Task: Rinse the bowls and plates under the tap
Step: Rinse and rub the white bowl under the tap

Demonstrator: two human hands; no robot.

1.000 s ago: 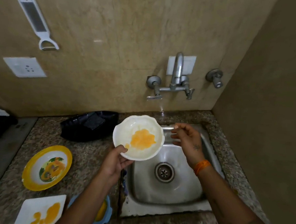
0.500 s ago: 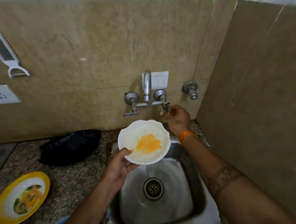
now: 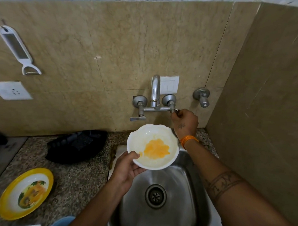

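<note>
My left hand (image 3: 127, 168) grips the near rim of a white scalloped bowl (image 3: 161, 132) smeared with orange food, holding it above the back of the steel sink (image 3: 198, 208). The wall tap (image 3: 155, 89) rises just behind the bowl. My right hand (image 3: 185, 122) is closed around the tap's right lever handle. I see no water running. A yellow-rimmed plate (image 3: 9, 198) with food residue lies on the granite counter at the lower left.
A black tray (image 3: 75, 146) sits on the counter left of the sink. A blue dish edge (image 3: 62, 222) shows at the bottom. A peeler (image 3: 18, 50) hangs on the wall above a socket (image 3: 10, 90). A second valve (image 3: 201, 96) sticks out right of the tap. A side wall closes the right.
My right hand rose from over the sink to the tap's right handle and closed on it. The bowl stayed in my left hand. The view tilted up toward the wall.
</note>
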